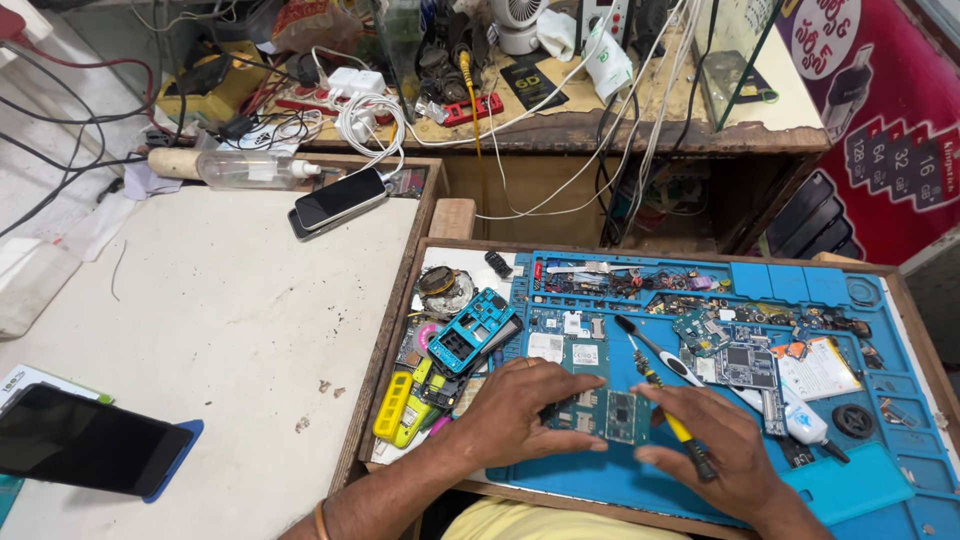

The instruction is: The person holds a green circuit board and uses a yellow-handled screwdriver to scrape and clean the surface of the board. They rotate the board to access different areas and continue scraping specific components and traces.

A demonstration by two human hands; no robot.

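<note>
on the blue mat, the left hand pressed fingers together on a circuit board to steady it; right hand clamped a yellow screwdriver, tip down beside it.

Both hands hold a circuit board on a blue mat.

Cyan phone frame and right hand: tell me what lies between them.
In the head view, the left hand and the green circuit board it presses lie between the cyan phone frame and the right hand.
</note>
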